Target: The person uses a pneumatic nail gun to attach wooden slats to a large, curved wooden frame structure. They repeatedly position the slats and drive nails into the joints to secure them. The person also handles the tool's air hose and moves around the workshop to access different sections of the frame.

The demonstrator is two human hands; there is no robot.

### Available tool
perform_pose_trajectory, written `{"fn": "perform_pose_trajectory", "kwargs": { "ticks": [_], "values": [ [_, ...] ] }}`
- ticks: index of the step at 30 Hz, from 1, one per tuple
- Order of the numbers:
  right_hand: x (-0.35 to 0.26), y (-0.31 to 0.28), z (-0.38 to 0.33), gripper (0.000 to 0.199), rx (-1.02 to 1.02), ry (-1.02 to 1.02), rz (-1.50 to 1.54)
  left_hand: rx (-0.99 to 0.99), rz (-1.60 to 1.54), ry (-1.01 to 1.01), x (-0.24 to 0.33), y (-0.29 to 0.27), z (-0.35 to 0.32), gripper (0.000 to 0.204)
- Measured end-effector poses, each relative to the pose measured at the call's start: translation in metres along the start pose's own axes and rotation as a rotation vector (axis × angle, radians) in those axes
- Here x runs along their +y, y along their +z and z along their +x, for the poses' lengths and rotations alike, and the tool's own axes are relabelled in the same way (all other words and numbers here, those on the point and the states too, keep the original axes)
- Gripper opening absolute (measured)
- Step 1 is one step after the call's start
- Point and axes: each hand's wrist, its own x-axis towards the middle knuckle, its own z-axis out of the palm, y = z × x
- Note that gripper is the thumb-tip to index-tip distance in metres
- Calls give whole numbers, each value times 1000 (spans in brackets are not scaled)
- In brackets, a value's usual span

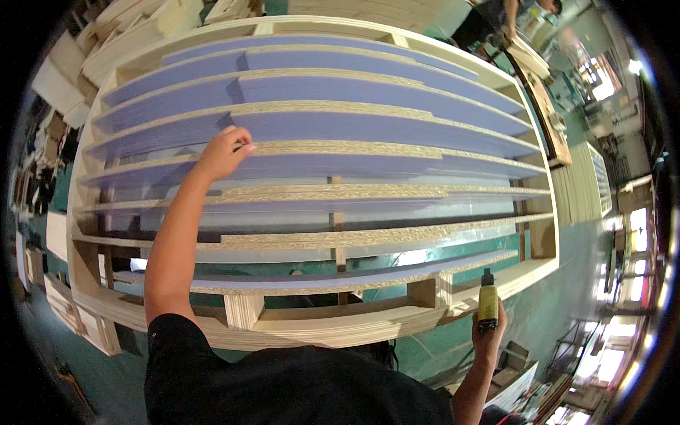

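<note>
My left hand (228, 150) is raised over the slats, its fingers pinched together around a small dark thing (238, 148) too tiny to name. Beneath it lies a wooden frame (312, 329) with several blue-faced slats (333, 125) set lengthwise inside, their upper edges of rough chipboard. At the frame's near right corner, my right hand (490, 327) grips a yellow-green and black power drill (488, 301), its black front end pointing away from me. The drill's handle and most of the fingers around it are hidden.
Stacked timber (142, 42) stands beyond the frame at the far left. Another person (489, 21) works at a wooden bench (542, 106) at the far right. Boards (577, 184) lie beside that bench. Short wooden blocks (243, 312) join the nearest slat to the front rail.
</note>
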Motion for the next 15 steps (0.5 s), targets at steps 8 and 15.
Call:
{"fn": "perform_pose_trajectory", "kwargs": {
  "ticks": [8, 15],
  "values": [
    [71, -34, -33, 32, 252, 129, 167, -229, -244, -262, -22, -1, 27, 18],
    [150, -70, -96, 32, 392, 218, 330, 410, 459, 169, 57, 10, -34, 21]
  ]
}}
